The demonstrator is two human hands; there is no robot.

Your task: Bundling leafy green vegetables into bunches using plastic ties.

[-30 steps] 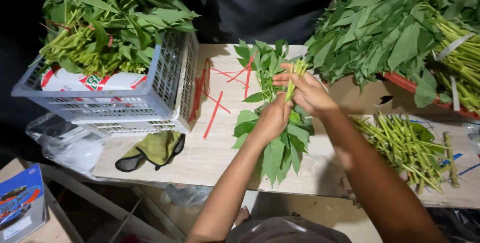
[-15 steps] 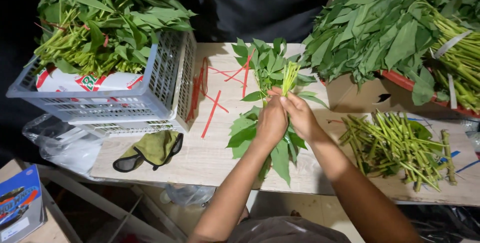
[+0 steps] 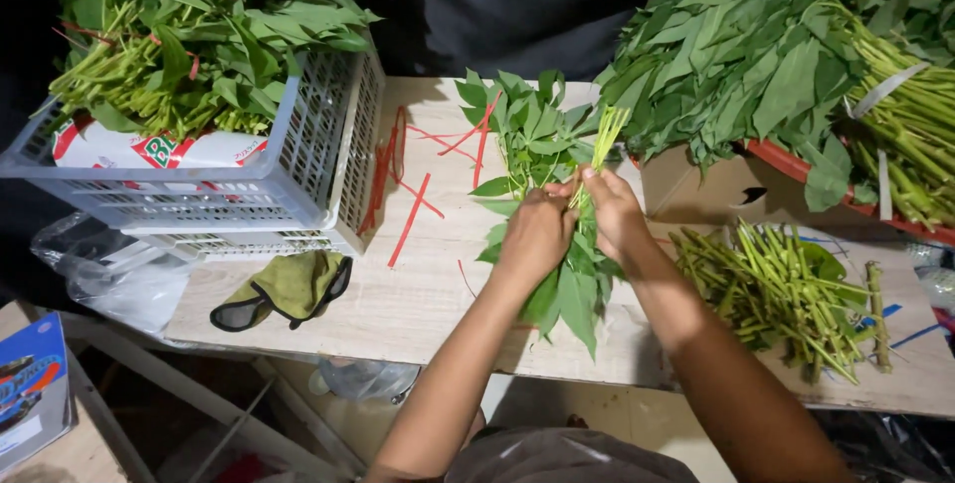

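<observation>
You face a pale wooden table [image 3: 418,294]; darkness lies beyond its far edge, tiled floor [image 3: 597,408] beneath.

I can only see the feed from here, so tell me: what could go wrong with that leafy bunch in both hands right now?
The left hand and right hand pinch only the middle of the leafy bunch, so loose stems could slip out. Its lower leaves overhang the wooden table edge and might drop. The red ties lie apart to the left; reaching for one may loosen the grip.

We see a pale wood surface [image 3: 418,294] carrying grey baskets [image 3: 298,175], red strips [image 3: 410,219], cut stems [image 3: 776,289], a cardboard box [image 3: 716,194], and a green glove [image 3: 288,286].
</observation>
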